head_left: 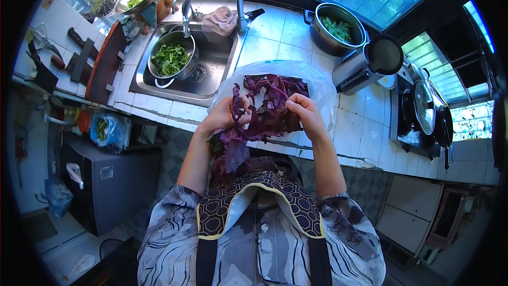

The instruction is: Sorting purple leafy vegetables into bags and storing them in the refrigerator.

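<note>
Dark purple leafy greens (254, 122) hang between my two hands at the counter's front edge. My left hand (226, 115) is closed around a bunch of them, and large leaves droop below it toward my apron. The fingers of my right hand (307, 114) pinch a purple stem at the other side. Behind and beneath the leaves spreads a clear plastic bag (323, 82), with more purple leaves at its mouth. What lies deeper in the bag is hidden by the leaves.
Left of the bag, a pot of green leaves (172, 58) stands in the steel sink (211, 82) under a faucet (186, 13). A larger pot (330, 47) of greens and a grey electric kettle (352, 71) stand right. Further right is a stove (405, 122) with a lidded pan.
</note>
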The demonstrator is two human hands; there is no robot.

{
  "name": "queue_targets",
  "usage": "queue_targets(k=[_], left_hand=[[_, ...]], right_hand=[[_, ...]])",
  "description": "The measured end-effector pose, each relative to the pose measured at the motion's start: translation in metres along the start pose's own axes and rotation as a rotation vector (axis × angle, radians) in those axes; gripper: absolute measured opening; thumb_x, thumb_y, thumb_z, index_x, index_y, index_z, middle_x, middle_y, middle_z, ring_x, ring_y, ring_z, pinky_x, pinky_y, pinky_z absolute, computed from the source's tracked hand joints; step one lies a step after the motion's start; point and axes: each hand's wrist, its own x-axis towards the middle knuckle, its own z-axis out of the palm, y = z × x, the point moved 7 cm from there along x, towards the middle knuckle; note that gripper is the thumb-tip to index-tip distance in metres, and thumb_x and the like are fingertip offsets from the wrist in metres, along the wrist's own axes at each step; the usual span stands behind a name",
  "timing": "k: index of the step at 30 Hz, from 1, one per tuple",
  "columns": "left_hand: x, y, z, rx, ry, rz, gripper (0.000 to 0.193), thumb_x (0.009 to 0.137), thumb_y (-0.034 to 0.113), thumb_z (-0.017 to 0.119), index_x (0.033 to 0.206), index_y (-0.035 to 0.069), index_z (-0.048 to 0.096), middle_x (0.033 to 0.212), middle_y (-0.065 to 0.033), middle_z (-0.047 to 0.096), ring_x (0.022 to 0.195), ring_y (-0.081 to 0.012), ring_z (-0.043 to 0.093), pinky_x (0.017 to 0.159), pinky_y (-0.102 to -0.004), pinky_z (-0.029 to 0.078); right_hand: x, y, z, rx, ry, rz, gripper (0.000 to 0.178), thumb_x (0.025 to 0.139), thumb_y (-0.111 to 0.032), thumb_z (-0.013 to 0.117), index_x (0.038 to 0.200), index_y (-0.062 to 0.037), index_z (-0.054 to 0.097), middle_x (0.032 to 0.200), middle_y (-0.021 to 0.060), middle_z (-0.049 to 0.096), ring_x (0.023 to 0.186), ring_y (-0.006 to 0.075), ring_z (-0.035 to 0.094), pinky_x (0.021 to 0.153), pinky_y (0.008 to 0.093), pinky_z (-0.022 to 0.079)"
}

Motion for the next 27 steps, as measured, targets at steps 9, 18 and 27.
queue_targets(k=[9, 18, 27], left_hand=[[-0.019, 0.039, -0.011, 0.469, -0.094, -0.086, 0.019, 0.076, 0.002, 0.069, 0.095, 0.0, 0.068, 0.078, 0.0012, 0.064, 0.073, -0.0041, 0.055, 0.065, -0.0209, 0.045], [-0.033, -0.001, -0.027, 0.323, 0.039, -0.193, 0.027, 0.078, 0.001, 0.067, 0.105, -0.001, 0.064, 0.089, -0.0012, 0.065, 0.08, -0.0058, 0.057, 0.075, -0.0213, 0.047], [-0.016, -0.03, -0.038, 0.831, 0.134, -0.147, 0.074, 0.072, -0.004, 0.059, 0.141, 0.007, 0.035, 0.135, -0.016, 0.047, 0.126, -0.0203, 0.044, 0.094, -0.0306, 0.043]], right_hand=[[0.023, 0.015, 0.004, 0.055, -0.113, 0.007, 0.012, 0.088, -0.017, 0.057, 0.081, -0.0065, 0.059, 0.071, -0.0036, 0.056, 0.063, 0.0055, 0.051, 0.059, 0.0214, 0.041], [0.089, 0.079, 0.051, -1.302, 0.064, -0.105, 0.02, 0.081, -0.015, 0.058, 0.095, -0.0026, 0.066, 0.094, 0.0196, 0.064, 0.086, 0.0348, 0.062, 0.075, 0.0408, 0.052], [0.113, 0.037, -0.022, -1.489, 0.581, -0.322, 0.025, 0.084, -0.011, 0.052, 0.106, -0.0036, 0.063, 0.107, 0.0178, 0.062, 0.105, 0.0305, 0.058, 0.077, 0.0424, 0.052]])
